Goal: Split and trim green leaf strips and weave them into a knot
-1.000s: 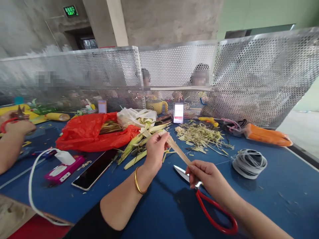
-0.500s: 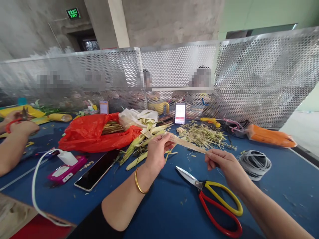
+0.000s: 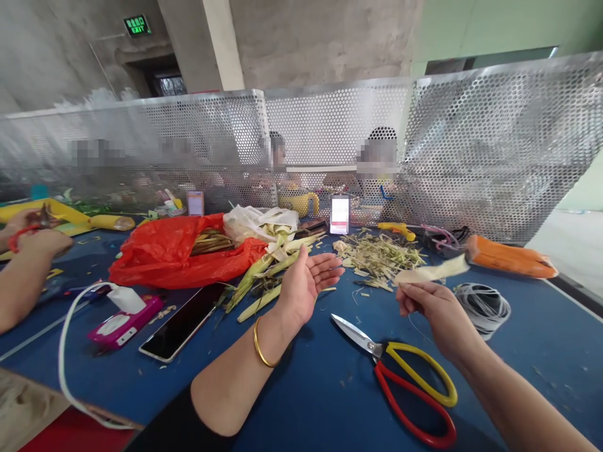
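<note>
My right hand [image 3: 431, 307] pinches one end of a pale leaf strip [image 3: 433, 271], which sticks up and to the right above the blue table [image 3: 306, 389]. My left hand [image 3: 306, 282] hovers empty over the table, palm up and fingers spread, a gold bangle [image 3: 260, 344] on its wrist. Just behind it lie green and yellow leaf stalks [image 3: 264, 270]. Scissors with red and yellow handles [image 3: 405, 376] rest on the table below my right hand, untouched.
A red plastic bag [image 3: 174, 254] and a white bag [image 3: 257, 221] hold leaves. Leaf trimmings [image 3: 381, 254], a coil of white cord [image 3: 485, 306], an orange object [image 3: 509, 258], a phone [image 3: 181, 321] and a pink wipes pack [image 3: 125, 319] lie around. Another person's hand [image 3: 35, 238] works at left. A perforated metal screen [image 3: 330, 150] backs the table.
My left hand let go of the strip and opened palm up. My right hand left the scissors on the table and carried the strip to the right.
</note>
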A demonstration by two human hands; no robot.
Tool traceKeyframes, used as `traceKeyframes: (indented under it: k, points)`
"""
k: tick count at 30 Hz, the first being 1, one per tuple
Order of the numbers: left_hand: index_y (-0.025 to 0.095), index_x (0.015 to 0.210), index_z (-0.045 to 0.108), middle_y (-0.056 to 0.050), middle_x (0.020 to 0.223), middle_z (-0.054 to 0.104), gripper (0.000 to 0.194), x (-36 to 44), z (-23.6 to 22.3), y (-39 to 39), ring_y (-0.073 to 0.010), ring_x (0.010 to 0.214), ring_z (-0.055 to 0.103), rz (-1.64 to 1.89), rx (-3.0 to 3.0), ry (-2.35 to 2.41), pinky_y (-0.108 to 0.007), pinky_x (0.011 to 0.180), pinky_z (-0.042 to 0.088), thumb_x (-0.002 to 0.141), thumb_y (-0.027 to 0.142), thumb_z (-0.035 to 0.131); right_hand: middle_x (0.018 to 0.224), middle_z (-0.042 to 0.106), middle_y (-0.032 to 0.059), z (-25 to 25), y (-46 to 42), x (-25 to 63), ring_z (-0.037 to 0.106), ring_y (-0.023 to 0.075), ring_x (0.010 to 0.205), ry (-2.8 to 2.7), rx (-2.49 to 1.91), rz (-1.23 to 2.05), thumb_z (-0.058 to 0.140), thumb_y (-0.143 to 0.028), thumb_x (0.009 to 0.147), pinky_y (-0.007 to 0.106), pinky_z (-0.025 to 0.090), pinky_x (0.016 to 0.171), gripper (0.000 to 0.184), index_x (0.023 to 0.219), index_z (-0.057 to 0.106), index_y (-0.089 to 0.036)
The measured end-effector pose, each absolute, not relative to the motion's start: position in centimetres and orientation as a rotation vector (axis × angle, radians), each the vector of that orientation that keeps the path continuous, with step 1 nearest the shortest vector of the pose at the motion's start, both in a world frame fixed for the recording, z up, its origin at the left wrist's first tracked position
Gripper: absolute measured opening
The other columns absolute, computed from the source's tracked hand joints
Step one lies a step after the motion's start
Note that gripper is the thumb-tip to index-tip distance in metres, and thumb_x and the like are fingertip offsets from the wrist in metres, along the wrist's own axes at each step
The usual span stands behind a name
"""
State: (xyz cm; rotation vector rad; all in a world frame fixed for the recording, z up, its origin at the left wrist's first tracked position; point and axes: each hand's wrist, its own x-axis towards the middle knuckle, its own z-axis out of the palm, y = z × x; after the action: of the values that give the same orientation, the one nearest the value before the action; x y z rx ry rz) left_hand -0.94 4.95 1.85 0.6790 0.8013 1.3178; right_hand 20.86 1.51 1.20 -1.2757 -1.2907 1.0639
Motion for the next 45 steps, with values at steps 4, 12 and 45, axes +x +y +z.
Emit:
traceKeyframes:
  k: [4, 12, 45]
  points:
    - [0.014, 0.094, 0.071, -0.011, 0.094, 0.073, 0.031, -0.2, 1.4, 4.2, -0.0180, 0.083, 0.069, 1.237, 0.965, 0.850, -0.026, 0.071, 0.053, 0.081, 0.042, 0.066, 0.047, 0.046, -0.0020, 1.3, 0.8, 20.2, 0.050, 0.0140, 0.050, -1.372, -1.287, 1.124, 0.060, -0.042, 0.073, 0.029, 0.037, 0.056, 0.030, 0.054, 0.059, -0.019]
    - [0.016, 0.078, 0.075, -0.008, 0.087, 0.072, 0.033, 1.4, 0.3, 2.5, -0.0201, 0.087, 0.065, 0.971, 1.155, 0.725, -0.030, 0.082, 0.050, 0.078, 0.048, 0.066, 0.047, 0.042, -0.0051, 0.4, -0.2, 18.6, 0.045, 0.0097, 0.043, -1.592, -1.190, 1.464, 0.047, -0.024, 0.074, 0.025, 0.034, 0.051, 0.023, 0.052, 0.047, -0.020]
    - [0.015, 0.075, 0.069, 0.002, 0.057, 0.056, 0.028, 1.2, 0.3, 3.2, -0.0019, 0.039, 0.026, 1.245, 1.156, 1.094, -0.019, 0.039, 0.016, 0.071, 0.043, 0.070, 0.092, 0.071, 0.0129, -1.6, -3.7, 21.4, 0.067, 0.0286, 0.081, -2.422, -1.869, 0.362, 0.049, -0.011, 0.069, 0.032, 0.040, 0.063, 0.055, 0.124, 0.056, -0.017]
